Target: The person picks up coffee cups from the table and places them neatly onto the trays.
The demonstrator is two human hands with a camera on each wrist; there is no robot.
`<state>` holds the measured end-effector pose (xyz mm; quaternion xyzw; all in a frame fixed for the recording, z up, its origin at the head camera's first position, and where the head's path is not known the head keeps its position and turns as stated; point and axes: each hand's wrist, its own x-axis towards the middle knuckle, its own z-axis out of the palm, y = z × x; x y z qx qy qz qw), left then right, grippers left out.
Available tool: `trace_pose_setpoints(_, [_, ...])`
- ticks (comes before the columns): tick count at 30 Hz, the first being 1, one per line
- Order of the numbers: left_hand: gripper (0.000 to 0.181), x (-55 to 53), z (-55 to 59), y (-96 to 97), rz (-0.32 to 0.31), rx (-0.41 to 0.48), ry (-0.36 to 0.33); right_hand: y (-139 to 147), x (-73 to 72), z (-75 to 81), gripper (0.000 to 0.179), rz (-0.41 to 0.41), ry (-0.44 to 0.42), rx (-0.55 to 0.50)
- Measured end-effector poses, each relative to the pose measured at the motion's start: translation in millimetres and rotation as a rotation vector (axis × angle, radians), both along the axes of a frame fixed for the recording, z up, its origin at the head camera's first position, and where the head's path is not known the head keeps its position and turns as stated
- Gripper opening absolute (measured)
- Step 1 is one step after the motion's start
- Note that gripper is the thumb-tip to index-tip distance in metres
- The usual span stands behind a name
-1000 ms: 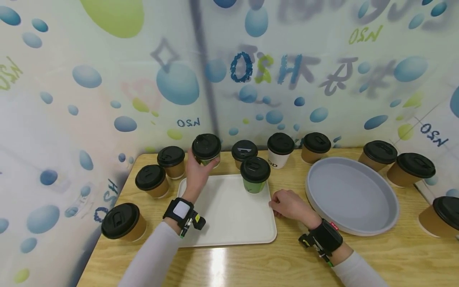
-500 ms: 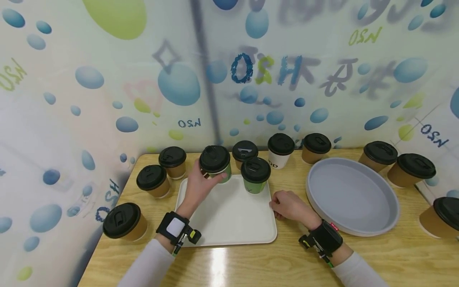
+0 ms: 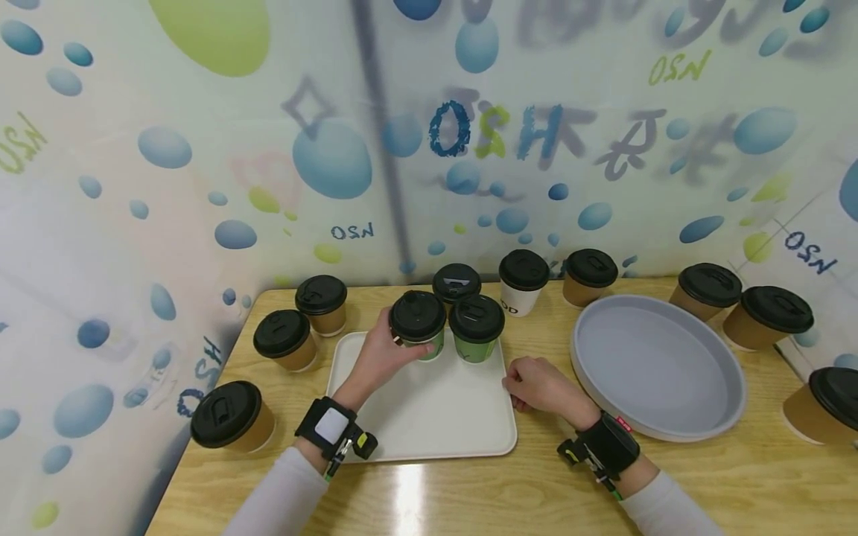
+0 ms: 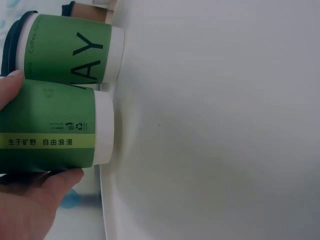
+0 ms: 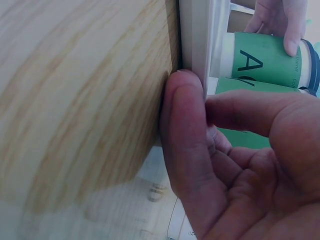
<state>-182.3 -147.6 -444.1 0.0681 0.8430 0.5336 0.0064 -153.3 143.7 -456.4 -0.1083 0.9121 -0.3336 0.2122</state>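
Observation:
My left hand (image 3: 377,359) grips a green paper coffee cup (image 4: 47,120) with a black lid, thumb on one side and fingers on the other. The cup is upright over the back of the white rectangular tray (image 3: 442,424), its base close to the tray surface. Right beside it stands a second green cup (image 3: 477,331), also black-lidded, at the tray's back right corner. At the tray's right edge, my right hand (image 3: 541,383) pinches the rim; in the right wrist view the index finger (image 5: 184,120) lies along its outer side and the thumb bends over it.
Behind the tray stand a brown cup (image 3: 456,280), a white cup (image 3: 523,281) and another brown cup (image 3: 590,275). Several brown cups, including one at front left (image 3: 232,415), line the left and right sides. A round grey tray (image 3: 660,365) lies right of my right hand.
My left hand has carried the green cup from behind the tray, rightward and toward me, to beside the other green cup. My right hand has stayed at the tray's edge.

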Motion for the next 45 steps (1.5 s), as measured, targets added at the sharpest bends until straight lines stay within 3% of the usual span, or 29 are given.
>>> trace_pose_setpoints(4, [0.089, 0.8, -0.1, -0.5, -0.016, -0.016, -0.02, -0.1, 0.3, 0.9, 0.024, 0.01, 0.009, -0.002])
trace_pose_setpoints(21, [0.09, -2.3, -9.6, -1.0, -0.068, 0.055, -0.053, -0.3, 0.1, 0.6, 0.023, 0.007, -0.003, 0.016])
trace_pose_setpoints(45, [0.09, -1.0, -13.3, -4.8, -0.047, 0.015, -0.04, -1.0, -1.1, -1.2, 0.021, 0.005, -0.015, 0.015])
